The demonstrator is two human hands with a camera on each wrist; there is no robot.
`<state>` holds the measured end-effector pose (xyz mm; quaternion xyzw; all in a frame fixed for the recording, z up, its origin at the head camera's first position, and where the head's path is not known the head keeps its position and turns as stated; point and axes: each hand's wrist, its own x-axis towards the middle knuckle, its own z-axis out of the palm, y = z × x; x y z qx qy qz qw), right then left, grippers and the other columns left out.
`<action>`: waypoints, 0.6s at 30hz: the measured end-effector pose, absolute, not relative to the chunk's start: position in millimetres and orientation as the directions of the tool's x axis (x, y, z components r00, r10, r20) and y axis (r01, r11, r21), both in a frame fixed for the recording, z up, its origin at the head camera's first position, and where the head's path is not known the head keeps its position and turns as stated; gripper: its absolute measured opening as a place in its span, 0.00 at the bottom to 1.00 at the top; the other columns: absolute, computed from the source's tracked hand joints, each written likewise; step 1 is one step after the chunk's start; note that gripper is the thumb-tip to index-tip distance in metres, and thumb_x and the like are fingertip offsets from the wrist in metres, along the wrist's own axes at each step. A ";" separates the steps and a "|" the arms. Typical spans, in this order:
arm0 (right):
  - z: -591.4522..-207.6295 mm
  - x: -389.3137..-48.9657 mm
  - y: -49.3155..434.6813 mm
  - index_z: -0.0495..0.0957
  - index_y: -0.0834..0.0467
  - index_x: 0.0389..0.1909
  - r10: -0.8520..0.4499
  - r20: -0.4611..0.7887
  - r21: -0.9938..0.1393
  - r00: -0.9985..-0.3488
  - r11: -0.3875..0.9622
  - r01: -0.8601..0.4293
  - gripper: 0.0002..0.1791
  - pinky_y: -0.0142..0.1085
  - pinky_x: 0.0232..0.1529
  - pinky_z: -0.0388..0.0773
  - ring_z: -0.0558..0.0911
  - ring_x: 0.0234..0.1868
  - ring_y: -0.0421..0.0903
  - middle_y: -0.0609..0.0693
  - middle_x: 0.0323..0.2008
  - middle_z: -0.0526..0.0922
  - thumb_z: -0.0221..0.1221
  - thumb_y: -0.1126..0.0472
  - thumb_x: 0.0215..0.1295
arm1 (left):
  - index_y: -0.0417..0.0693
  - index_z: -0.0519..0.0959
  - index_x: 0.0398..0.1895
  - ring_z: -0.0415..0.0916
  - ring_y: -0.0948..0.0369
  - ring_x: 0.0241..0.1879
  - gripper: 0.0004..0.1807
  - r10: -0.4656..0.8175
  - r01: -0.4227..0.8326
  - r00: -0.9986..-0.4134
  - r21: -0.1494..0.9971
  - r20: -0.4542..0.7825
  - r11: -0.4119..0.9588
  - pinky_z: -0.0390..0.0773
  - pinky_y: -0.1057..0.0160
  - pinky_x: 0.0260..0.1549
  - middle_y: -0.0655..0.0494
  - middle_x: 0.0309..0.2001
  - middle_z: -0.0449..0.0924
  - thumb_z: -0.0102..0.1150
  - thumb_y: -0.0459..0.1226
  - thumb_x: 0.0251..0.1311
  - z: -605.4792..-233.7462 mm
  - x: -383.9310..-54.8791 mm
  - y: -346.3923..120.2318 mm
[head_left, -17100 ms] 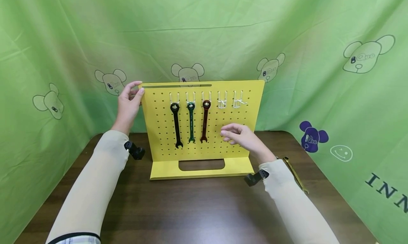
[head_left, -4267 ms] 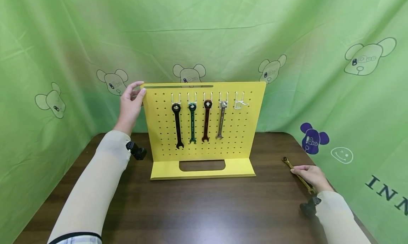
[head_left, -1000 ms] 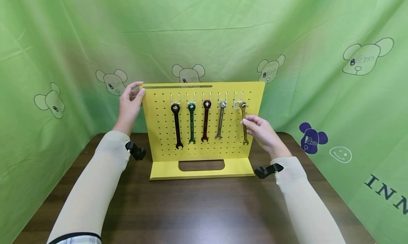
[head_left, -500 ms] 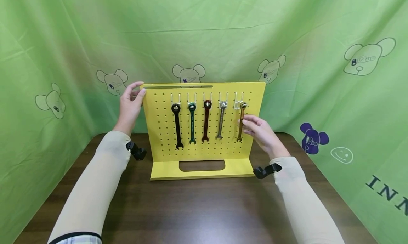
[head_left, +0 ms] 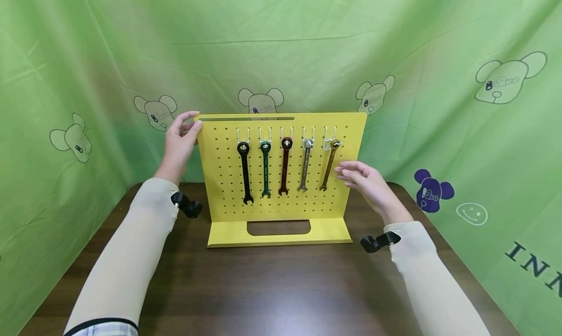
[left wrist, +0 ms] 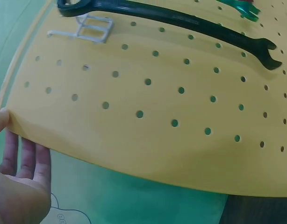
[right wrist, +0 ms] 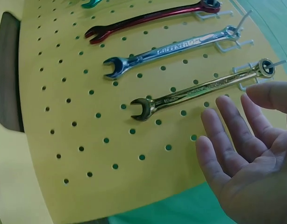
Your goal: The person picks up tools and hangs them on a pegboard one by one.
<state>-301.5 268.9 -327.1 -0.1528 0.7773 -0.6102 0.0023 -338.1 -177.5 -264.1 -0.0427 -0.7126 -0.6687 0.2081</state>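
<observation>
A yellow pegboard (head_left: 272, 209) stands upright on its foot, with a row of white wire hooks (head_left: 327, 144). From these hang a black wrench (head_left: 245, 175), a green wrench (head_left: 265, 172), a dark red wrench (head_left: 285, 170), a silver wrench (head_left: 305, 168) and a gold wrench (head_left: 329, 168). The gold one hangs tilted, its ring end over the rightmost hook. My left hand (head_left: 180, 143) grips the board's upper left corner, thumb in front and fingers behind. Just right of the gold wrench, my right hand (head_left: 362, 180) has loosely spread fingers and holds nothing; the right wrist view shows a gap.
The board stands on a brown wooden table (head_left: 263, 287). Green cloth (head_left: 307, 43) printed with mouse heads hangs behind and at both sides. An oblong cutout (head_left: 278, 227) pierces the board's foot.
The gold wrench went from the table at right onto the last hook, after the silver one was hung. My right hand has just let go and drawn right; the wrench's lower end swung left.
</observation>
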 end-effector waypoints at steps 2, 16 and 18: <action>-327.8 -299.2 271.0 0.63 0.71 0.68 -0.246 0.197 -0.937 -0.949 0.239 -0.256 0.28 0.41 0.65 0.72 0.79 0.57 0.41 0.69 0.65 0.70 0.51 0.55 0.79 | 0.55 0.74 0.66 0.74 0.60 0.49 0.21 -0.209 0.327 -0.917 0.940 0.341 0.099 0.79 0.63 0.49 0.53 0.55 0.74 0.57 0.42 0.72 -262.6 -337.5 -178.1; -335.4 -290.0 284.0 0.64 0.74 0.66 -0.259 0.217 -0.909 -0.941 0.298 -0.291 0.26 0.29 0.54 0.78 0.81 0.53 0.39 0.70 0.61 0.73 0.52 0.58 0.78 | 0.63 0.58 0.78 0.64 0.54 0.68 0.35 -0.055 0.284 -0.953 0.941 0.299 0.186 0.69 0.51 0.65 0.47 0.72 0.62 0.59 0.47 0.71 -256.2 -324.7 -186.7; -336.2 -288.7 285.7 0.64 0.74 0.66 -0.263 0.216 -0.908 -0.940 0.300 -0.292 0.26 0.29 0.54 0.78 0.81 0.53 0.40 0.70 0.61 0.73 0.52 0.58 0.78 | 0.62 0.53 0.80 0.61 0.51 0.70 0.39 -0.022 0.270 -0.959 0.938 0.281 0.215 0.64 0.50 0.69 0.47 0.75 0.57 0.59 0.48 0.70 -255.1 -322.1 -187.4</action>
